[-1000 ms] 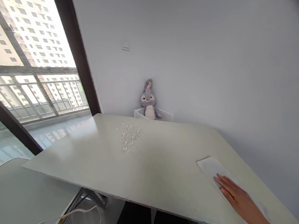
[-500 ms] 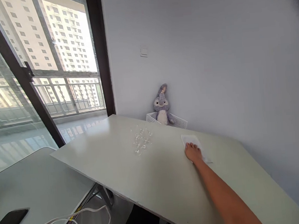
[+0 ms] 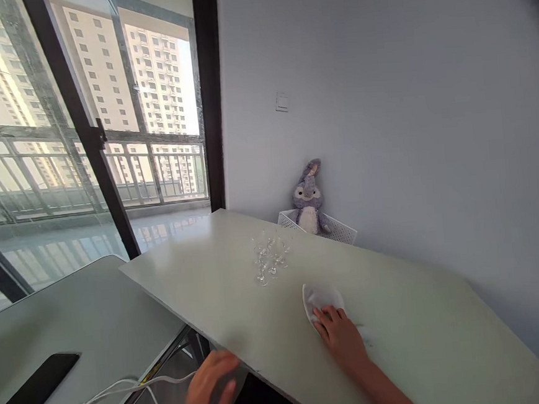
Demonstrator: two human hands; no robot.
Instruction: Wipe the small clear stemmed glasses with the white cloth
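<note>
My right hand (image 3: 340, 338) is on a thin, soft white piece (image 3: 322, 296), perhaps a bag or folded cloth, on the pale table. Its fingers are curled over the near part, and the far edge bows up slightly. Beyond it and to the left lies a loose pile of small clear, shiny pieces (image 3: 270, 258). Their exact kind is too small to tell. At the table's near edge, my left hand (image 3: 209, 387) hovers with thumb and fingers apart and nothing in it.
A grey stuffed rabbit (image 3: 308, 205) sits in a white perforated basket (image 3: 341, 230) behind the pale table (image 3: 191, 276). To the left, a lower grey table (image 3: 105, 308) carries a black flat object (image 3: 33, 395) and white cables (image 3: 102, 395). A wall stands at the back, glass doors at left.
My right hand has drawn the white piece nearer and to the left, and it is now rumpled. My left hand has come into view at the bottom. The view has shifted a little left.
</note>
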